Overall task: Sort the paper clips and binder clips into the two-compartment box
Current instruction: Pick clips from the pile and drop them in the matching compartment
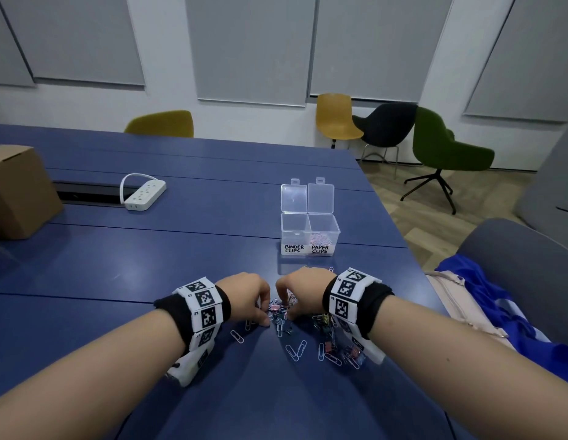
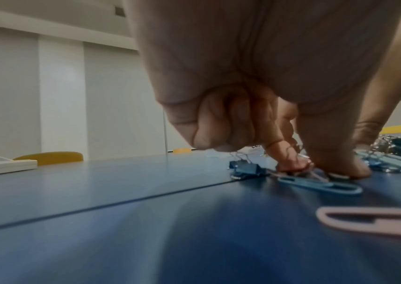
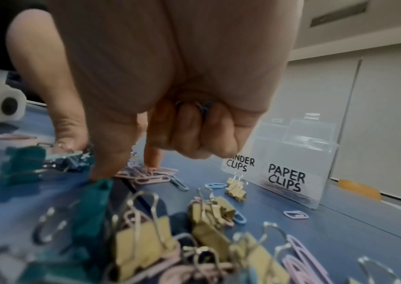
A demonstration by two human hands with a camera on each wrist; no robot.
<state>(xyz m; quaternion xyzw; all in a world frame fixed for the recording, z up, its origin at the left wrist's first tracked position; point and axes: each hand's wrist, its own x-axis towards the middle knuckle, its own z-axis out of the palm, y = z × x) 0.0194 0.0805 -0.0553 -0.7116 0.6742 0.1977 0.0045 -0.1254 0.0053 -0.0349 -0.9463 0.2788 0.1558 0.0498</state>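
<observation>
A mixed pile of paper clips [image 1: 296, 350] and binder clips [image 1: 326, 321] lies on the blue table [image 1: 181, 249]. My left hand [image 1: 264, 315] reaches down into it, index finger and thumb pinching a pink paper clip [image 2: 291, 170] on the table, beside a blue paper clip [image 2: 321, 186] and a blue binder clip [image 2: 245, 170]. My right hand [image 1: 285, 311] grips clips in its curled fingers, a blue one [image 3: 204, 110] showing, while thumb and index touch pink paper clips [image 3: 145, 175]. Behind stands the clear two-compartment box [image 1: 308, 214], lids open, with paper clips in its right compartment.
Gold binder clips [image 3: 143, 247] and teal ones [image 3: 24, 159] lie under my right wrist. A white power strip [image 1: 144, 192] and a cardboard box [image 1: 19, 192] sit far left. A beige bag [image 1: 451, 300] and blue cloth [image 1: 504, 312] lie off the table's right edge.
</observation>
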